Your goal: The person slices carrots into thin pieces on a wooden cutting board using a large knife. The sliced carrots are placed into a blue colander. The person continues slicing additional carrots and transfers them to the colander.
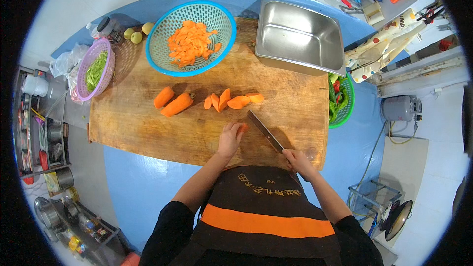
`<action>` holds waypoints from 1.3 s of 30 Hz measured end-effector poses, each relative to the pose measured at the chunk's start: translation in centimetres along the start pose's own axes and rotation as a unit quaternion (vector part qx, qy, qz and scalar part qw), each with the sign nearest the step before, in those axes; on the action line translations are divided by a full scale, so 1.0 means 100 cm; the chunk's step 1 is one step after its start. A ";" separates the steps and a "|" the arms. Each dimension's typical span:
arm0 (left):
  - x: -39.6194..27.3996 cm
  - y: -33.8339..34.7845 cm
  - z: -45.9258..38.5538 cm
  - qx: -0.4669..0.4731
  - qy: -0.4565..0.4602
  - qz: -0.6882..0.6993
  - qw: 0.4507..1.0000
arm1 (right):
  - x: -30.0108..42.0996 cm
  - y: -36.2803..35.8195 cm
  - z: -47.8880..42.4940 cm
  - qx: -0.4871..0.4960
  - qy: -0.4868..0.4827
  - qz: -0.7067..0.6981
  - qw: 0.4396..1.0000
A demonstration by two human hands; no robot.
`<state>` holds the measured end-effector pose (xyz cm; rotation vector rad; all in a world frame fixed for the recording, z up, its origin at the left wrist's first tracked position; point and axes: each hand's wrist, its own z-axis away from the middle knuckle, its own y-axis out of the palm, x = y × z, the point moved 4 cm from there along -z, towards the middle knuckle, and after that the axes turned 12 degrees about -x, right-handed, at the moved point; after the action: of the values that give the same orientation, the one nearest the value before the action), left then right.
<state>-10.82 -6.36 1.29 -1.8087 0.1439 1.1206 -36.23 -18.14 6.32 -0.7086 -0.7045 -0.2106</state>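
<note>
My right hand (298,162) grips the handle of a kitchen cleaver (265,131), its blade pointing up and to the left over the wooden board (129,125). Between the fingertips of my left hand (229,140) is a small carrot piece (242,128), partly hidden by them. Just beyond the blade's tip lies a row of thick, slanted carrot chunks (224,100). Left of that row rest two larger carrot lengths, one short (164,97) and one longer with its stem end (177,104).
Behind them stands a blue plastic colander (155,62) holding sliced carrot (192,44). A deep steel pan (299,33) sits at back right. At left is a purple basket (82,81) of green shreds; below the board's right edge, a green basket (347,112) of peppers.
</note>
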 end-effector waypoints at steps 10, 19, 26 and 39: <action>0.004 -0.017 -0.001 0.035 0.324 -0.051 0.944 | 0.029 -0.001 0.007 -0.027 -0.034 0.055 0.998; 0.001 -0.009 -0.004 0.054 0.329 -0.085 0.939 | 0.038 0.012 -0.005 -0.017 -0.085 0.154 0.984; 0.012 -0.005 0.002 -0.012 0.357 -0.078 0.931 | 0.072 0.001 0.001 -0.009 -0.119 0.196 0.973; 0.003 -0.010 -0.001 0.008 0.313 -0.051 0.948 | 0.079 0.009 -0.022 0.026 -0.123 0.202 0.971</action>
<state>-10.06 -5.85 1.77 -2.0776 0.4233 0.4376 -28.75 -18.55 9.85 -0.8199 -0.7809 0.2735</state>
